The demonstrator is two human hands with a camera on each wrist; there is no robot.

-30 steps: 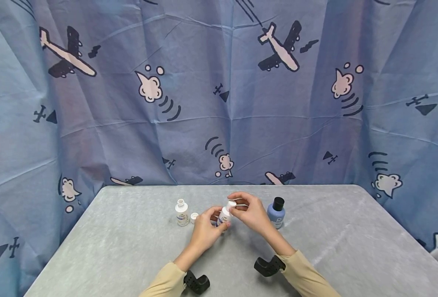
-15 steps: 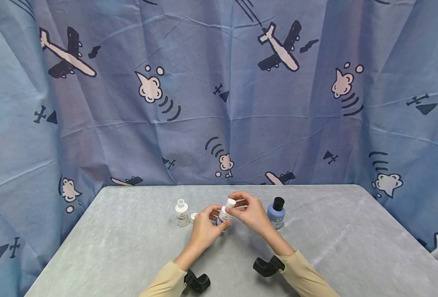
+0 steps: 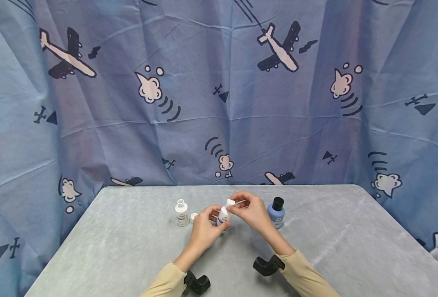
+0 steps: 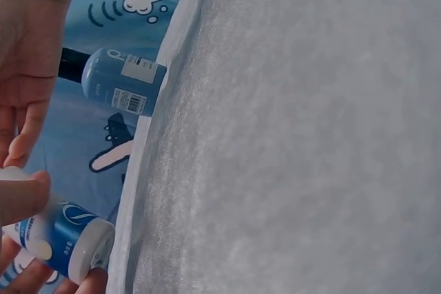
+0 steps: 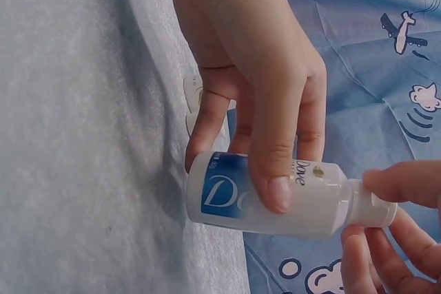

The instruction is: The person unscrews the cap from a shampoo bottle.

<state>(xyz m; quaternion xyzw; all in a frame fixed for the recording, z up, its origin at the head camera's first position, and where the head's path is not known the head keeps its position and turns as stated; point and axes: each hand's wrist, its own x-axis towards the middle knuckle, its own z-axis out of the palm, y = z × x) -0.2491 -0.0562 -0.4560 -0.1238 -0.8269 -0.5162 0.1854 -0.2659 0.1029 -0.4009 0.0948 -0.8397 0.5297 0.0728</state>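
Observation:
Near the middle of the table, my left hand (image 3: 205, 231) grips a small white Dove bottle (image 3: 223, 215) around its body. In the right wrist view, the thumb lies across its blue-and-white label (image 5: 224, 191). My right hand (image 3: 254, 211) pinches the white cap (image 5: 375, 211) at the bottle's top end between thumb and fingers. The bottle leans slightly right in the head view. In the left wrist view, the bottle's base (image 4: 93, 249) shows, while a thumb covers part of its upper end.
An uncapped white bottle (image 3: 182, 213) stands left of the hands, with a loose white cap (image 3: 194, 216) beside it. To the right stands a blue bottle with a black cap (image 3: 276, 213). Behind the grey-covered table (image 3: 129, 247) hangs a blue patterned curtain (image 3: 196, 82).
The right hand's fingers have shifted slightly around the cap. The bottle has moved a little left, and the left hand keeps its grip.

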